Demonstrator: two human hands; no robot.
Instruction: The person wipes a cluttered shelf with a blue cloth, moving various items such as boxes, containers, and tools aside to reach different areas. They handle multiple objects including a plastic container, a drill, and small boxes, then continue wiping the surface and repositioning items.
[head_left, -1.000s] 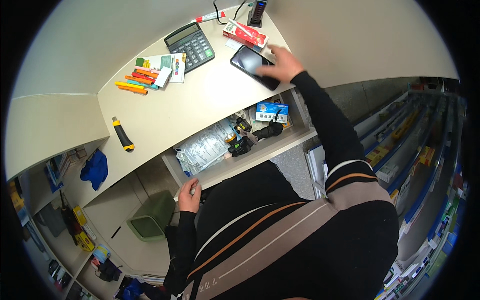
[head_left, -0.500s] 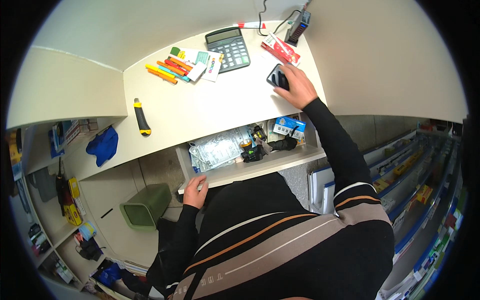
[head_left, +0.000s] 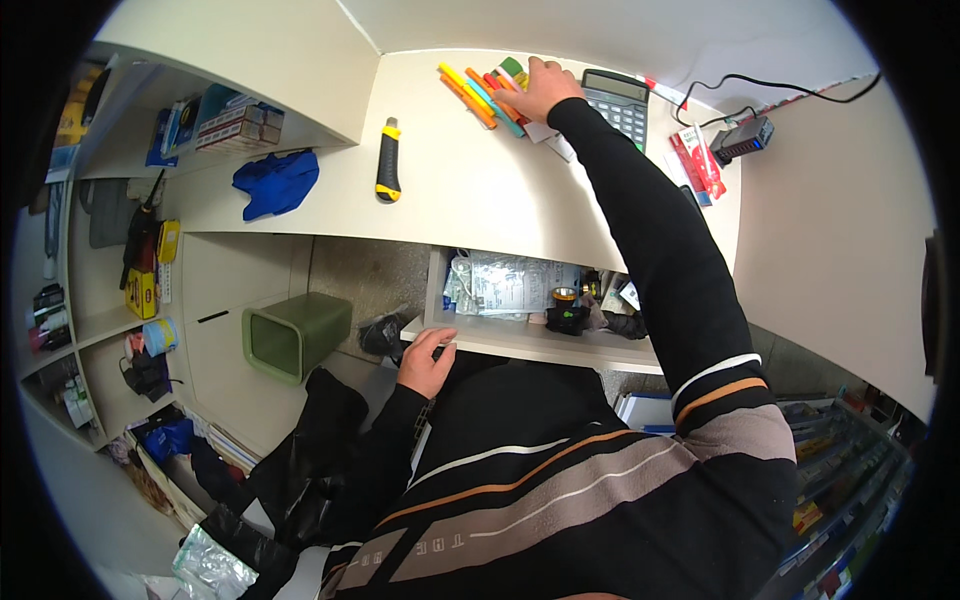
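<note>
My right hand (head_left: pixel 541 87) reaches far across the cream desk (head_left: pixel 470 190) and lies on a heap of coloured markers and pens (head_left: pixel 482 92), fingers spread over them. A grey calculator (head_left: pixel 620 100) sits just right of that hand. My left hand (head_left: pixel 425 362) rests on the front edge of the open shelf (head_left: pixel 530 345) under the desk, fingers curled over the edge. Whether the right hand grips a marker is hidden under the palm.
A yellow-and-black utility knife (head_left: pixel 387 160) lies on the desk, a blue cloth (head_left: pixel 275 183) to its left. A red packet (head_left: pixel 697 160) and a black charger with cable (head_left: pixel 742 140) sit at the right. The shelf holds plastic bags (head_left: pixel 505 285). A green bin (head_left: pixel 292 335) stands below.
My right hand left the dark phone at the right of the desk and moved left to the pile of markers. The left hand stayed on the shelf edge. The view shifted.
</note>
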